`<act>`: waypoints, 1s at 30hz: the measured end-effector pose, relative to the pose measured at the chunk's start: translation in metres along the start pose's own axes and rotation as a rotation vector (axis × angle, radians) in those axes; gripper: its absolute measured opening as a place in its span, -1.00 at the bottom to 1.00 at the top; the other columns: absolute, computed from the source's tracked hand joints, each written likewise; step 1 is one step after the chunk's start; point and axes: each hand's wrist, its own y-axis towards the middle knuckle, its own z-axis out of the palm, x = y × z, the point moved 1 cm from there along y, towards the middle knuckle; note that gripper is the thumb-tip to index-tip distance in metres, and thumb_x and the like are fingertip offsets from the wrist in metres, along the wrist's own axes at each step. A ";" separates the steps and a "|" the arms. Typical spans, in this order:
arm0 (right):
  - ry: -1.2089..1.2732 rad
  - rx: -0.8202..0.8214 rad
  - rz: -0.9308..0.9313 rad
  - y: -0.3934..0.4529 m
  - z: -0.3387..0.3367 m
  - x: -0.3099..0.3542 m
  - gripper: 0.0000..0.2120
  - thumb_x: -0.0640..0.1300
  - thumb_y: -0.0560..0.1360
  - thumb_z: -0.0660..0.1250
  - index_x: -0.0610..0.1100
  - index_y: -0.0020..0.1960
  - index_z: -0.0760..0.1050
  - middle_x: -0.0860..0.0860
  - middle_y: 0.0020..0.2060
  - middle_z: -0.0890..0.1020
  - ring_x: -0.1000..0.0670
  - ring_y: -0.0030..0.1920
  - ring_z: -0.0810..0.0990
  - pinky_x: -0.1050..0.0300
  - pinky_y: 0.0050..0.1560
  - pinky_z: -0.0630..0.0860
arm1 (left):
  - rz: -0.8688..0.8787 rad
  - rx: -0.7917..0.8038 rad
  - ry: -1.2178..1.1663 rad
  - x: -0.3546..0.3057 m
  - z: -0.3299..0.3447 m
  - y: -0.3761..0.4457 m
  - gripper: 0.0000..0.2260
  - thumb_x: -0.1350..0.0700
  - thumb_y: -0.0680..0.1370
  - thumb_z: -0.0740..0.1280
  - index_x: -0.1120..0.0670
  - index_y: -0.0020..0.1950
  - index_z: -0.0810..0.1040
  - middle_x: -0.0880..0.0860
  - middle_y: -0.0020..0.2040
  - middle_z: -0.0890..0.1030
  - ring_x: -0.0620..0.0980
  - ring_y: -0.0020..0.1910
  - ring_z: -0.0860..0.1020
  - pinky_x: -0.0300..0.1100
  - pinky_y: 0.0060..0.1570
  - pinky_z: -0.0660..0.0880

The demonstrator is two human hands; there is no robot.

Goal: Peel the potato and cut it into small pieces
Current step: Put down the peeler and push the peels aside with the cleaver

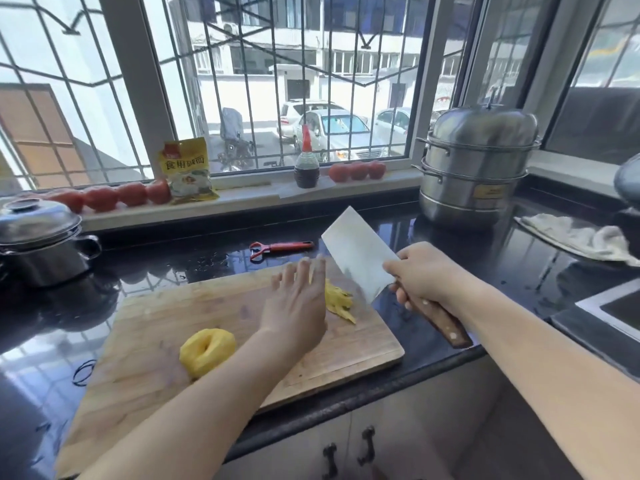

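Altogether: one peeled potato, one cleaver, one peeler, two hands.

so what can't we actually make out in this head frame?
- Potato strips, head view: the left hand covers part of the pile, so no count.
- Cleaver cutting edge: motion-blurred near the cutting board.
- Right hand grip: fingers under the handle are hidden.
- Peeled potato: underside unseen.
- Sink: cut off by the right edge.

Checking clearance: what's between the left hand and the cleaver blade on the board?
In the head view, a small pile of yellow potato strips lies between the left hand and the cleaver, on the cutting board.
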 end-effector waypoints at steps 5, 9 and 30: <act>0.210 0.006 0.056 -0.005 0.014 0.013 -0.76 -0.18 0.62 0.12 -0.26 -0.05 0.52 -0.18 -0.35 0.55 -0.03 -0.49 0.48 0.19 -0.50 0.44 | 0.121 -0.119 -0.188 -0.053 -0.001 -0.032 -0.08 0.02 0.58 0.32 -0.07 0.65 -0.34 0.10 0.57 -0.06 0.19 0.57 -0.04 0.14 0.57 -0.04; 0.266 -0.017 0.041 -0.006 0.023 0.017 -0.76 -0.23 0.62 0.11 -0.33 -0.02 0.52 -0.21 -0.36 0.53 -0.03 -0.53 0.47 0.17 -0.50 0.44 | 0.034 -0.130 -0.189 -0.058 0.008 -0.033 -0.11 0.03 0.57 0.31 -0.05 0.67 -0.27 0.12 0.59 -0.06 0.23 0.61 -0.06 0.16 0.57 -0.07; 0.029 -0.107 -0.061 -0.018 0.004 0.024 -0.77 -0.22 0.55 0.13 -0.26 -0.23 0.46 -0.23 -0.35 0.57 -0.01 -0.53 0.51 0.18 -0.50 0.47 | -0.057 0.193 -0.338 0.035 -0.013 0.031 -0.78 0.02 0.66 0.35 -0.19 0.26 0.67 0.00 0.25 0.58 0.06 0.22 0.48 0.09 0.25 0.45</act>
